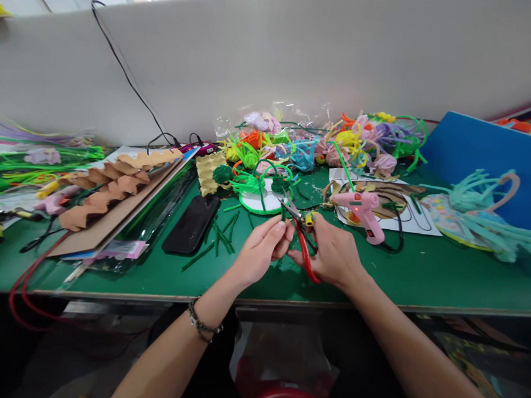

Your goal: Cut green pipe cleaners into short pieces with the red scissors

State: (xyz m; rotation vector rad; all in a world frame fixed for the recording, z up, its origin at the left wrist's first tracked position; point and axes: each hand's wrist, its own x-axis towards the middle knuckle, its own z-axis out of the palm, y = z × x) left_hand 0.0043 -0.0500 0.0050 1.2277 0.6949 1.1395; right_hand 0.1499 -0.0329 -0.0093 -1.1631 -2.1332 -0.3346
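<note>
My left hand [263, 249] is closed in a pinch on a short dark green pipe cleaner [283, 212] that stands up from the fingertips. In my right hand [336, 252] is a pair of scissors [307, 256] with red handles, its blades slightly apart and pointing at the pipe cleaner. A yellow piece [310, 218] sits by the scissors' pivot. Just beyond both hands lies a white round disc [251, 202] edged in green, with dark green fuzzy shapes on it. Cut lengths of green pipe cleaner [220, 239] are scattered left of my left hand.
A black phone [191, 225] lies to the left, near stacked cardboard [101, 224]. On the right are a pink glue gun [357, 206], a blue board [491, 156] and a turquoise pipe-cleaner piece [470, 193]. Colourful pipe-cleaner bundles [302, 153] line the wall.
</note>
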